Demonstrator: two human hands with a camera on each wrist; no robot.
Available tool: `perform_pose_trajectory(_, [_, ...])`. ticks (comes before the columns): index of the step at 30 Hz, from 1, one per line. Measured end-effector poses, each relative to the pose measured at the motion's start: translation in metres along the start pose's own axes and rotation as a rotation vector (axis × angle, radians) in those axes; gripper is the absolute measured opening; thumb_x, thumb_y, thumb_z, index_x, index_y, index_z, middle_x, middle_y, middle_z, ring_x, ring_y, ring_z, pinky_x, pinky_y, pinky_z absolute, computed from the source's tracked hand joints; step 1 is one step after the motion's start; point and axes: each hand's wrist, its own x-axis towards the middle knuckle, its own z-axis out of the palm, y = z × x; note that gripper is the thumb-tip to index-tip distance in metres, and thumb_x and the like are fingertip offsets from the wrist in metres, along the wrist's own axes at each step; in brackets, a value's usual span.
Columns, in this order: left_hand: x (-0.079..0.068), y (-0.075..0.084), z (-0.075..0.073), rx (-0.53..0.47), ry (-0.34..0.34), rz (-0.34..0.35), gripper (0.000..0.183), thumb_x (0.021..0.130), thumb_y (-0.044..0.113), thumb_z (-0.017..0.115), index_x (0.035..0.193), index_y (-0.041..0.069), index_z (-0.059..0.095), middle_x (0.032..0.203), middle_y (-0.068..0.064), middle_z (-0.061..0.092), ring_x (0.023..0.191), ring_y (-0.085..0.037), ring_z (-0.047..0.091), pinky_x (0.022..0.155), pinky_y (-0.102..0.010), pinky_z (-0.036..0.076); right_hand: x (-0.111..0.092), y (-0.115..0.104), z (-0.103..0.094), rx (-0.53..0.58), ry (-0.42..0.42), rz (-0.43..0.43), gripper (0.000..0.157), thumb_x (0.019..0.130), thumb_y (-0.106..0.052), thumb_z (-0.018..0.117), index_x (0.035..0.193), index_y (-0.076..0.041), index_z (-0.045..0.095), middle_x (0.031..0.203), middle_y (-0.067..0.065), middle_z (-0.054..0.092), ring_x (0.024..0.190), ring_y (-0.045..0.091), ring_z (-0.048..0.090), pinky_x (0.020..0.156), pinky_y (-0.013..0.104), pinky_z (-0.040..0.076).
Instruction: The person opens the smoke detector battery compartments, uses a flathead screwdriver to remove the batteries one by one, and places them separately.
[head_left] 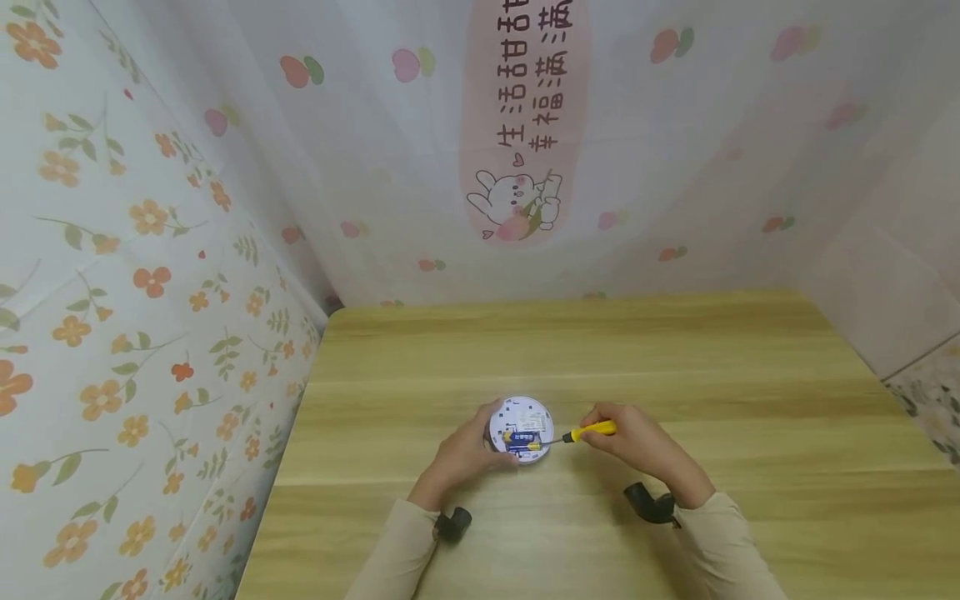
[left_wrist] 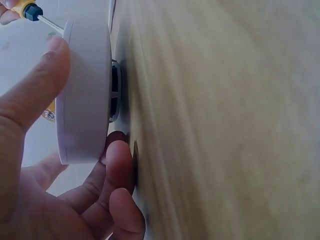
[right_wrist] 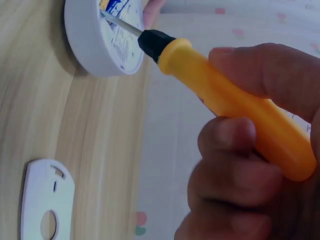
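A round white battery-powered device [head_left: 510, 414] stands near the middle of the table, its battery side facing up. My left hand [head_left: 467, 450] grips it by the edge, with the thumb [left_wrist: 52, 65] along the near side and fingers curled at its lower side. A blue-and-yellow battery [head_left: 522, 438] lies in the bay. My right hand [head_left: 633, 437] holds a screwdriver [head_left: 600, 428] by its yellow handle, with a black collar and metal shaft. In the right wrist view the screwdriver's tip is at the end of the battery, by the device's [right_wrist: 87, 40] rim.
A flat white plate [right_wrist: 37, 200] with a round hole and slots lies on the wooden table [head_left: 390, 358]. Printed curtains [head_left: 375, 167] hang behind the table and along its left side. A small black camera is strapped to each wrist.
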Motion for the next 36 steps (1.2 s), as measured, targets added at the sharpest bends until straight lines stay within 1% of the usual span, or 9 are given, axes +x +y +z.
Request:
perform_pose_trajectory(6, [0.000, 0.003, -0.003, 0.044, -0.006, 0.020, 0.099, 0.071, 0.041, 0.082, 0.152, 0.022, 0.028, 0.144, -0.016, 0.049, 0.126, -0.042, 0.052, 0.099, -0.060, 0.040, 0.000, 0.011, -0.001, 0.026, -0.003, 0.014, 0.013, 0.086, -0.020, 0.071, 0.092, -0.009, 0.072, 0.099, 0.008, 0.068, 0.076, 0.015, 0.053, 0.065, 0.022, 0.048])
perform_pose_trajectory(9, [0.002, 0.004, -0.005, 0.071, -0.009, 0.009, 0.099, 0.070, 0.043, 0.082, 0.152, 0.022, 0.029, 0.145, -0.016, 0.049, 0.125, -0.041, 0.052, 0.099, -0.059, 0.041, 0.000, 0.021, -0.001, 0.019, 0.016, 0.013, 0.014, 0.086, -0.020, 0.072, 0.095, -0.009, 0.074, 0.105, 0.011, 0.070, 0.087, 0.021, 0.060, 0.070, 0.026, 0.051])
perform_pose_trajectory(13, [0.003, 0.003, -0.007, 0.087, -0.016, 0.006, 0.100, 0.069, 0.045, 0.082, 0.151, 0.021, 0.031, 0.145, -0.017, 0.048, 0.124, -0.043, 0.053, 0.096, -0.059, 0.042, -0.001, 0.035, 0.003, 0.000, 0.037, 0.001, 0.012, 0.085, -0.016, 0.072, 0.094, -0.009, 0.076, 0.103, 0.010, 0.072, 0.100, 0.025, 0.063, 0.078, 0.027, 0.051])
perform_pose_trajectory(17, [0.002, 0.001, -0.007, 0.091, -0.023, 0.007, 0.100, 0.069, 0.043, 0.083, 0.151, 0.021, 0.031, 0.144, -0.017, 0.049, 0.123, -0.043, 0.053, 0.095, -0.059, 0.043, -0.004, 0.046, 0.010, 0.012, 0.032, 0.011, 0.012, 0.086, -0.016, 0.072, 0.096, -0.011, 0.076, 0.102, 0.006, 0.073, 0.101, 0.023, 0.063, 0.078, 0.026, 0.051])
perform_pose_trajectory(20, [0.001, -0.001, -0.006, 0.094, -0.023, 0.008, 0.099, 0.069, 0.042, 0.083, 0.150, 0.021, 0.032, 0.144, -0.017, 0.050, 0.123, -0.043, 0.054, 0.095, -0.059, 0.043, -0.006, 0.050, 0.014, 0.026, 0.037, 0.011, 0.014, 0.086, -0.019, 0.071, 0.097, -0.012, 0.076, 0.103, 0.005, 0.073, 0.103, 0.023, 0.063, 0.082, 0.031, 0.052])
perform_pose_trajectory(23, [0.001, -0.002, -0.006, 0.086, -0.027, 0.000, 0.098, 0.069, 0.042, 0.083, 0.151, 0.023, 0.032, 0.146, -0.015, 0.048, 0.125, -0.042, 0.052, 0.097, -0.059, 0.042, -0.008, 0.055, 0.018, 0.014, 0.053, 0.015, 0.014, 0.086, -0.021, 0.071, 0.097, -0.013, 0.076, 0.100, 0.003, 0.073, 0.100, 0.019, 0.062, 0.083, 0.032, 0.051])
perform_pose_trajectory(28, [0.002, -0.003, -0.005, 0.073, -0.035, -0.008, 0.098, 0.070, 0.043, 0.083, 0.151, 0.024, 0.031, 0.148, -0.015, 0.046, 0.127, -0.042, 0.050, 0.098, -0.059, 0.041, -0.009, 0.062, 0.023, 0.000, 0.083, 0.006, 0.011, 0.084, -0.019, 0.073, 0.094, -0.014, 0.076, 0.096, 0.000, 0.072, 0.094, 0.009, 0.057, 0.081, 0.026, 0.049])
perform_pose_trajectory(32, [0.005, -0.003, -0.006, 0.055, -0.036, 0.003, 0.097, 0.070, 0.043, 0.082, 0.151, 0.026, 0.030, 0.149, -0.014, 0.045, 0.129, -0.042, 0.049, 0.100, -0.060, 0.039, -0.008, 0.067, 0.027, 0.030, 0.125, -0.006, 0.011, 0.083, -0.013, 0.074, 0.093, -0.014, 0.076, 0.095, 0.001, 0.071, 0.092, 0.005, 0.055, 0.081, 0.024, 0.048])
perform_pose_trajectory(36, [0.007, -0.004, -0.007, 0.042, -0.045, 0.016, 0.097, 0.071, 0.042, 0.082, 0.151, 0.027, 0.029, 0.151, -0.012, 0.042, 0.131, -0.043, 0.046, 0.102, -0.061, 0.038, -0.007, 0.070, 0.032, 0.053, 0.157, -0.019, 0.011, 0.082, -0.009, 0.074, 0.093, -0.011, 0.075, 0.092, 0.001, 0.069, 0.085, 0.000, 0.052, 0.077, 0.021, 0.047])
